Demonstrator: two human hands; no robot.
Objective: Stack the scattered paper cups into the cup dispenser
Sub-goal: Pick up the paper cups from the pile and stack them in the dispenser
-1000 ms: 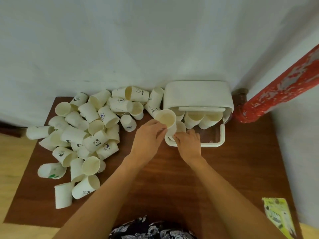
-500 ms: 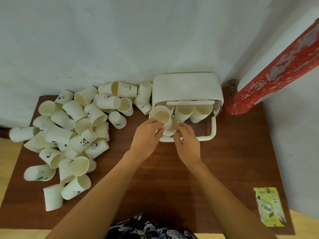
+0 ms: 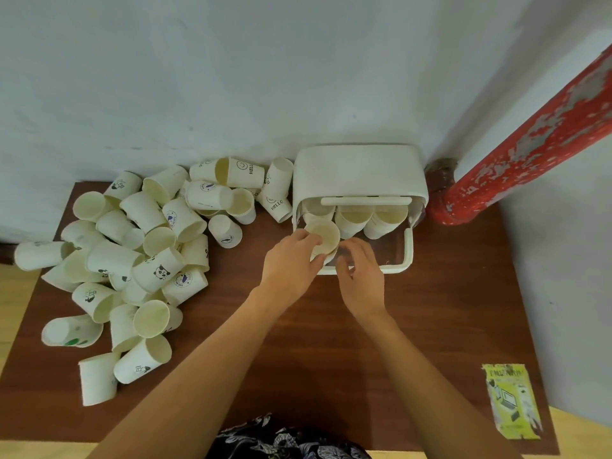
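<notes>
A white cup dispenser [image 3: 359, 173] stands at the back of the brown table [image 3: 430, 326], its front flap [image 3: 406, 253] folded down. Stacks of paper cups [image 3: 371, 220] lie inside it, mouths toward me. My left hand [image 3: 291, 263] grips a paper cup [image 3: 326, 236] at the dispenser's left slot, the cup's mouth facing me. My right hand [image 3: 359, 276] is just right of that cup with fingers curled near its lower side; whether it touches the cup is unclear. A large heap of scattered cups [image 3: 139, 253] lies on the table's left half.
A red peeling pipe [image 3: 530, 134] slants down to the table's back right corner. A yellow-green paper packet [image 3: 511, 399] lies near the front right edge. A pale wall [image 3: 231, 77] runs behind the table. Bare wood stretches between my forearms and the packet.
My left hand has carried the cup lower and deeper toward the dispenser's left slot. My right hand has stayed beside it. The camera view has shifted slightly.
</notes>
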